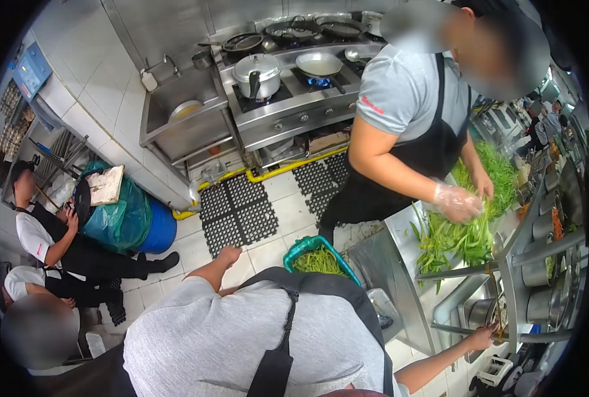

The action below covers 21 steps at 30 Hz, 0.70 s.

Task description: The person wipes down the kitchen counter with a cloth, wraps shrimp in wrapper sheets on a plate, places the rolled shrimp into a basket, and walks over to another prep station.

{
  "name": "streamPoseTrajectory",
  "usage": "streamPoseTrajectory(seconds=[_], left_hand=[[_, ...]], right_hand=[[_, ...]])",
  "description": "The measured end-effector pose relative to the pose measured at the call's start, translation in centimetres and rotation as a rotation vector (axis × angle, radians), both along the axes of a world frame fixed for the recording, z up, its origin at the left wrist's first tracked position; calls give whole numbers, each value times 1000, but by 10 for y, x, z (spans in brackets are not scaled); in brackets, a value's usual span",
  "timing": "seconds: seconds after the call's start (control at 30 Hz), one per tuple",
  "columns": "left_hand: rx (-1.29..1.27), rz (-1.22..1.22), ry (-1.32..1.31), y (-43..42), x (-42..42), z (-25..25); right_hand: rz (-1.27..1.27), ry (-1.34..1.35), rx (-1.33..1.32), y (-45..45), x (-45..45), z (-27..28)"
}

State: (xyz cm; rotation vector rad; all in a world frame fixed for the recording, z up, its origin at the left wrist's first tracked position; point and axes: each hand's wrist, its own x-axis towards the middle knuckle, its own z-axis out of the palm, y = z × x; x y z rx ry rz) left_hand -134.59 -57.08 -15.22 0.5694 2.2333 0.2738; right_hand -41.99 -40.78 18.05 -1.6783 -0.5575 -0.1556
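My left hand (228, 257) hangs out over the tiled floor, its fingers curled in, with nothing visible in it. At the right, my right hand (483, 337) reaches to the metal rack, its fingers closed at the lower rail (539, 338); finer finger detail is too small to see. Below the rack's rails, near that hand, sits a metal pot (481, 312). A green-lined bin (299, 246) holding green stalks stands on the floor ahead of my apron.
Across the steel counter (400, 231), a co-worker's gloved hand (458, 204) handles leafy greens (466, 241). Behind are a stove (301, 109) with a pressure cooker (257, 74) and a pan over a lit flame (319, 64). Two people and a blue barrel (159, 228) are at left.
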Motion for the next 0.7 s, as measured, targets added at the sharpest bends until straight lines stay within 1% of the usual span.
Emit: streamPoseTrajectory(seconds=[0.03,0.07,0.13,0.23,0.27,0.3,0.33,0.37,0.4,0.43,0.47,0.5,0.53,0.57,0.6,0.63,0.67,0.7], left_hand=[[-83,26,6,0,-2,1],[-71,19,12,2,-3,4],[-124,97,10,7,-8,12],[-64,4,-49,43,-24,11],[12,-225,13,52,-35,-6],[8,-236,5,72,-42,-25],[109,-366,64,90,-50,-43],[209,-498,120,100,-57,-51],[196,-521,107,109,-59,-51],[224,-416,96,124,-56,-47],[258,-322,84,140,-56,-43],[258,-378,65,150,-61,-33],[236,-238,-91,157,-66,-18],[191,-108,-246,160,-75,-13],[202,-86,-336,161,-85,-2],[203,-69,-429,163,-100,-5],[198,54,-486,161,-114,-21],[172,107,-516,161,-129,-38]], right_hand=[[-6,7,17,3,3,-2],[-37,11,22,4,2,-4],[-79,16,23,2,3,-9],[-95,-18,-18,2,12,-11],[-83,2,-1,2,10,-10],[-72,22,14,2,6,-7],[-109,57,-41,1,2,-3],[-5,60,39,-2,25,-16],[101,71,119,-6,57,-35],[209,89,196,-8,86,-54],[126,170,120,-6,83,-50],[29,249,54,-9,83,-43],[36,-227,-410,-25,155,-81],[-233,-705,-1142,-31,79,-31],[-347,-1047,-1052,-46,134,-75],[-236,-122,-756,-45,93,-51],[-300,-555,-719,-59,97,-88],[-180,-438,-660,-66,58,-77]])
